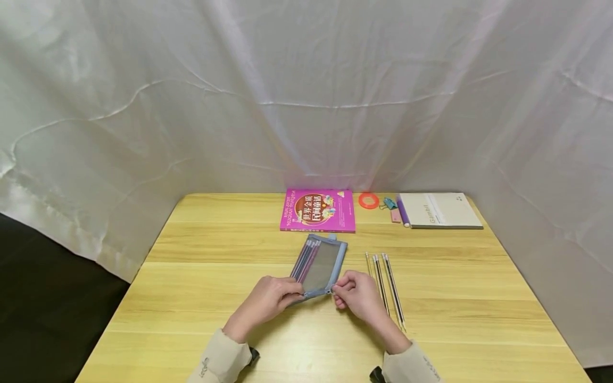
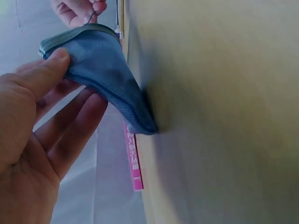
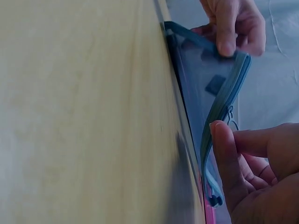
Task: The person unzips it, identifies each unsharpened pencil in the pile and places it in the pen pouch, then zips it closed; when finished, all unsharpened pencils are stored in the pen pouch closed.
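A blue-grey zip pouch [image 1: 322,268] with a see-through mesh front lies tilted on the table, several pencils [image 1: 304,263] side by side along its left part. My left hand [image 1: 272,297] grips its near left corner. In the left wrist view the thumb presses the pouch [image 2: 100,58] from above, fingers beneath. At the near right corner my right hand [image 1: 358,296] pinches the zipper pull [image 3: 233,122] between thumb and forefinger. The zipper [image 3: 229,91] runs along the pouch's right edge. The pencils' lower ends are hidden by my left hand.
Several loose pencils [image 1: 394,284] lie right of the pouch, partly behind my right hand. Farther back are a pink book [image 1: 346,213], a red ring [image 1: 362,204], a teal binder clip [image 1: 390,203], a pink eraser [image 1: 395,215], a purple marker [image 1: 403,211] and a notebook [image 1: 450,215].
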### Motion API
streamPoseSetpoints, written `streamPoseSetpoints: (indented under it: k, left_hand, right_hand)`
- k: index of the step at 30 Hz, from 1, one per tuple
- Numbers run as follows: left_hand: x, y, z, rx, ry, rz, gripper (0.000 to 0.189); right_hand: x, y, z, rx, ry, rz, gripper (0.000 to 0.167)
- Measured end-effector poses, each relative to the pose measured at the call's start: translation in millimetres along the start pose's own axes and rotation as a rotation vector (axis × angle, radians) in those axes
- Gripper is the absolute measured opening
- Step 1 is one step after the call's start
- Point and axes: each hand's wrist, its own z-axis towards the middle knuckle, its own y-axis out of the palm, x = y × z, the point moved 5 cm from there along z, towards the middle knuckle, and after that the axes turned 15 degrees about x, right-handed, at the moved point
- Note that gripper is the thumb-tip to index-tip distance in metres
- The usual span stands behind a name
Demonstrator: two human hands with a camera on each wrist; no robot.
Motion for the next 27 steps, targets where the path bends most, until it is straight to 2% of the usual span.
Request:
streamPoseSetpoints:
  k: [5, 9, 12, 14, 18, 27]
  left_hand:
    - [2.2, -12.8, -5.8, 0.014, 0.074, 0.023, 0.006]
    - [0.1, -27.0, -12.0, 0.041, 0.095, 0.028, 0.011]
    - [-7.5, -37.4, -19.2, 0.055, 0.078, 0.055, 0.016]
    - [-15.3, -44.2, -26.2, 0.050, 0.039, 0.085, 0.017]
    - [-27.3, -53.5, -37.8, 0.036, -0.016, 0.156, 0.015]
    - [-32.6, -57.8, -43.7, 0.064, -0.006, 0.200, 0.019]
  right_hand:
    - [2, -7, 4.6, 0.018, -0.001, -0.033, 0.011]
    - [1, -19, 10.5, 0.066, -0.024, -0.085, 0.013]
    - [0, -33, 16.4, 0.119, -0.039, -0.128, 0.012]
    - [1, -42, 21.5, 0.152, -0.044, -0.144, 0.011]
    - [-1, -56, 29.2, 0.165, -0.048, -0.147, 0.009]
    - [-8, -58, 33.1, 0.143, -0.086, -0.176, 0.008]
